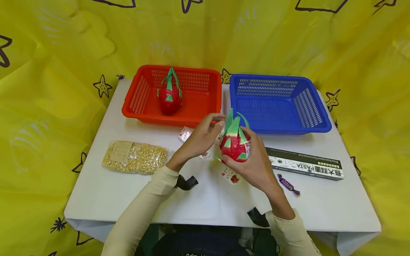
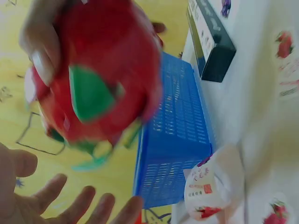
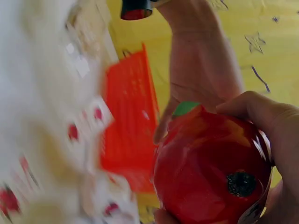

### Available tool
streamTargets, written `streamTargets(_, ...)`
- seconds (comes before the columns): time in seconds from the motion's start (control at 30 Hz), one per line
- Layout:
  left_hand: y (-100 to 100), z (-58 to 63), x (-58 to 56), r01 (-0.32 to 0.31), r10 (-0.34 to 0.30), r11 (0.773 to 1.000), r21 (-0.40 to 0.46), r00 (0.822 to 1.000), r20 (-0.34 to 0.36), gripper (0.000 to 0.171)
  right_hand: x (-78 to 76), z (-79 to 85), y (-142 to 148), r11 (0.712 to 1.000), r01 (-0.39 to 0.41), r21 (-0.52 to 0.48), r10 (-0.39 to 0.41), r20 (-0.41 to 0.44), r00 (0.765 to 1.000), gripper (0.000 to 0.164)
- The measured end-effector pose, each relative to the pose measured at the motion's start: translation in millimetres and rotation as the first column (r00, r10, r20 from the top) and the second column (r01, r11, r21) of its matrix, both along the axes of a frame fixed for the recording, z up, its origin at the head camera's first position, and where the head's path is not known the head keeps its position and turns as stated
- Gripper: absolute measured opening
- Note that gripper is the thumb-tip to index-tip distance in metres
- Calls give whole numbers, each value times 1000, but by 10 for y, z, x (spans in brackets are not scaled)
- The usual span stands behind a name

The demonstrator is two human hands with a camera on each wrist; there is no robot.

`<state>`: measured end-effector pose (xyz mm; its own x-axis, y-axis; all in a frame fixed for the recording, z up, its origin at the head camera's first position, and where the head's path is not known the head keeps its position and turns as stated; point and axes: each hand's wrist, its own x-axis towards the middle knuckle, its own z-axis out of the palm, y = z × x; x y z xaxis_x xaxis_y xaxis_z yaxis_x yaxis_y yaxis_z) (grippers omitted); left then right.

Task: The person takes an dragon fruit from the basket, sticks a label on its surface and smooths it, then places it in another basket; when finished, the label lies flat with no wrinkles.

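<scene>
My right hand (image 1: 257,169) grips a red dragon fruit (image 1: 234,146) with green leaf tips, held up over the middle of the table; a small printed label (image 1: 247,146) is on its side. Dark and round, the fruit's end spot (image 3: 241,184) shows in the right wrist view. Just left of the fruit is my left hand (image 1: 205,137), its fingers spread and holding nothing in the left wrist view. Below the hands lie printed labels (image 1: 232,176) with red fruit pictures, partly hidden by the hands. A second dragon fruit (image 1: 169,99) sits inside the red basket (image 1: 137,116).
At the back right stands a blue basket (image 1: 282,128). A bag of corn kernels (image 1: 144,159) lies on the left. On the right are a long pasta box (image 1: 305,164) and a purple wrapped candy (image 1: 288,184). Yellow cloth (image 1: 205,35) hangs behind the white table (image 1: 105,199).
</scene>
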<state>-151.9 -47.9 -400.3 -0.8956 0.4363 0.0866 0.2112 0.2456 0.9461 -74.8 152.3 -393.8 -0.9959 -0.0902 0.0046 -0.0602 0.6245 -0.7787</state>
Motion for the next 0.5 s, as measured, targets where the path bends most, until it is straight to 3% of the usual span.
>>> streamTargets(0.13,215,6,-316,-28,28,1000,-4,1000,8,44,-191,155,258,1000,16,18,-15,-6,1000,100)
streamTargets(0.23,365,0,-487,-38,39,999,-37,998,52,45,-390,275,440,1000,-6,21,6,-7,1000,101)
streamTargets(0.37,554,-13,-605,-32,40,995,-93,995,89,51,-696,424,660,998,-49,26,49,-4,999,100)
streamTargets(0.5,731,-58,-671,-65,76,985,-158,995,66,58,-1012,549,813,992,-90,85,89,11,996,100)
